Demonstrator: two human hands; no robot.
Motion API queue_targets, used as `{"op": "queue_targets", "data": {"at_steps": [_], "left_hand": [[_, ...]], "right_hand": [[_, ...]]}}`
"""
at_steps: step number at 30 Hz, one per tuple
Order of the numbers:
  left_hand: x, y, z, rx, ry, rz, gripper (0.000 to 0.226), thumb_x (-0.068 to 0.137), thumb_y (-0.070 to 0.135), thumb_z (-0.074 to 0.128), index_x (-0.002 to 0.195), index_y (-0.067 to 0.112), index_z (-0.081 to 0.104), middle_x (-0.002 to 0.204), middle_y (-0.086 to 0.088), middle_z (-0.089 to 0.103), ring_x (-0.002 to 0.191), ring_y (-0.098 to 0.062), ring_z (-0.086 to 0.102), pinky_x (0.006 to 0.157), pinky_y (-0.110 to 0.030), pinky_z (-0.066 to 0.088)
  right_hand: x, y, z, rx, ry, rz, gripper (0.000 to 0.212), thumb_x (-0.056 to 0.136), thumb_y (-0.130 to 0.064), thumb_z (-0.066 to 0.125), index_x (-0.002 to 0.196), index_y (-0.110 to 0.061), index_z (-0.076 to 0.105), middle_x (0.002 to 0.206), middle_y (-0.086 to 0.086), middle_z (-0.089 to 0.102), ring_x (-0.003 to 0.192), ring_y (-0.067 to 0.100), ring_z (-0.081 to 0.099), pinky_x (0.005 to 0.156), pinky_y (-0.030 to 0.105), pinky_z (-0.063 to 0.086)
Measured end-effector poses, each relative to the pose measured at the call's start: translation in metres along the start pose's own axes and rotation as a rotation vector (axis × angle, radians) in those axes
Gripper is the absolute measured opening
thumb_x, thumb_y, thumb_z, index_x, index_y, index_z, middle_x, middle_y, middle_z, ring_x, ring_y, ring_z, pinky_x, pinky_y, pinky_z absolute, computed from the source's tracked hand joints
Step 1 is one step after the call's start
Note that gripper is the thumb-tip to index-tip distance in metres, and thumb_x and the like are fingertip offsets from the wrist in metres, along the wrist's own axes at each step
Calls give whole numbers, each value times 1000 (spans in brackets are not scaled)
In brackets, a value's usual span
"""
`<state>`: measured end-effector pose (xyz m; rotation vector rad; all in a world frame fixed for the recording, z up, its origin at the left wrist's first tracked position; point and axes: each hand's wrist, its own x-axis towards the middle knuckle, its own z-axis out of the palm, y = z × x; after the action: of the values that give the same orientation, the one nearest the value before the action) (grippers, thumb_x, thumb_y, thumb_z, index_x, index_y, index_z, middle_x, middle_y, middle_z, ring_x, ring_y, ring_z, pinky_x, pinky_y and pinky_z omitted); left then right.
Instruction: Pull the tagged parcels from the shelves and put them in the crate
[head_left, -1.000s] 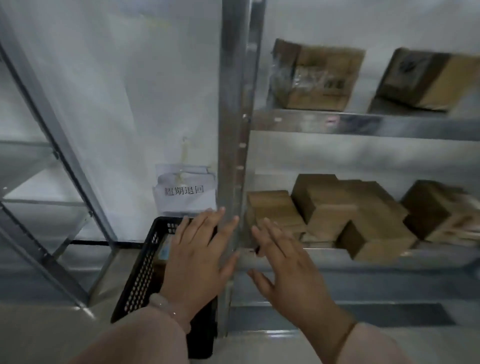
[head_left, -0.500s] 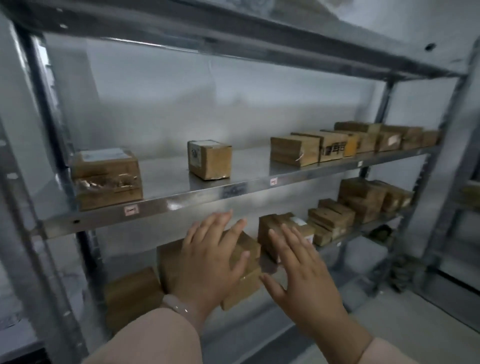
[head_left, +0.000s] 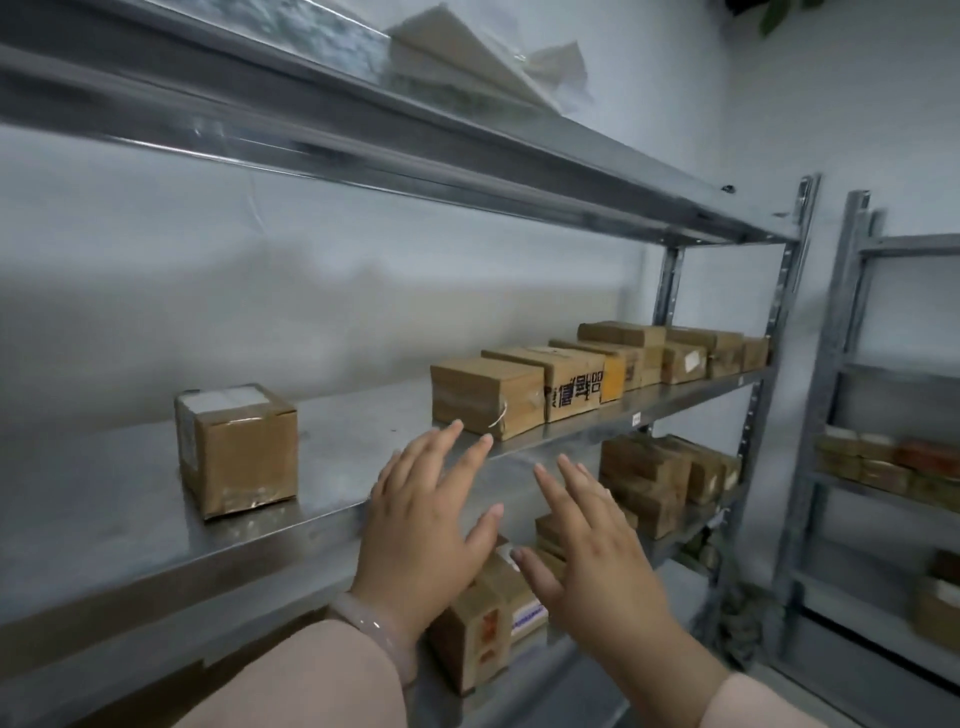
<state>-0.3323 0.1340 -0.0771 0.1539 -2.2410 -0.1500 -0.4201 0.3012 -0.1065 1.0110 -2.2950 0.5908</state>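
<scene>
Both hands are up in front of the rack: the left hand (head_left: 423, 525) and the right hand (head_left: 597, 566) are side by side, backs to the camera, a small gap between the thumbs. The fingers (head_left: 447, 436) are straight and spread on both, gripping nothing. The left fingertips sit right at the front edge of the middle shelf (head_left: 363, 467), though whether they touch it I cannot tell. A pale bracelet (head_left: 374, 631) circles the left wrist. On that shelf, a cube-shaped parcel (head_left: 239, 449) stands alone near the front edge, well to the left of the hands. Just beyond the left fingertips is a plain parcel (head_left: 488, 397) with a thin white strand at its front corner, and pressed against its right side is a printed parcel (head_left: 571, 384). More boxes run in a row to the shelf's far right end. On the lower shelf (head_left: 571, 675), a labelled parcel (head_left: 488, 623) shows between the wrists, with stacked boxes (head_left: 654, 478) farther right. A second rack (head_left: 852, 364) stands at the right.
</scene>
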Motion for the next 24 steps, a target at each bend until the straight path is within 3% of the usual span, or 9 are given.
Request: {"op": "queue_targets", "data": {"at_steps": [5,9,19,21,24], "left_hand": [[54,-4,33,-81,-10,-35,60,88,53,51,144,43,33,154,10,29,142,-15,24,113,-39,29],[85,-7,56,-143,5,-95,60,87,50,58,143,42,36,153,11,28,140,-13,23,111,-34,28],[151,-11,111,-171,-24,-398,67,85,52,63,144,45,32,157,-1,21,145,-22,19,116,-34,22],[163,-9,121,-142,-51,-459,70,83,50,66,144,42,35,155,-8,24,144,-26,24,117,-37,25],[167,-6,132,-70,-31,-470,66,81,40,72,141,33,43,144,-7,42,132,-25,42,111,-30,33]], "right_hand": [[39,31,23,76,-8,10,78,83,-71,30,149,-44,-2,160,-15,-2,145,4,-6,117,27,1],[82,57,27,147,42,18,75,89,-61,43,150,-42,3,160,-14,2,145,5,1,114,26,6],[176,107,52,365,19,-123,72,90,-55,47,150,-36,13,160,-10,9,146,10,6,117,33,15],[185,116,58,401,7,-152,72,90,-56,47,150,-38,12,160,-11,8,146,10,6,117,34,15],[194,128,65,450,-19,-193,72,90,-56,48,150,-39,11,160,-12,7,145,9,5,116,33,12]]}}
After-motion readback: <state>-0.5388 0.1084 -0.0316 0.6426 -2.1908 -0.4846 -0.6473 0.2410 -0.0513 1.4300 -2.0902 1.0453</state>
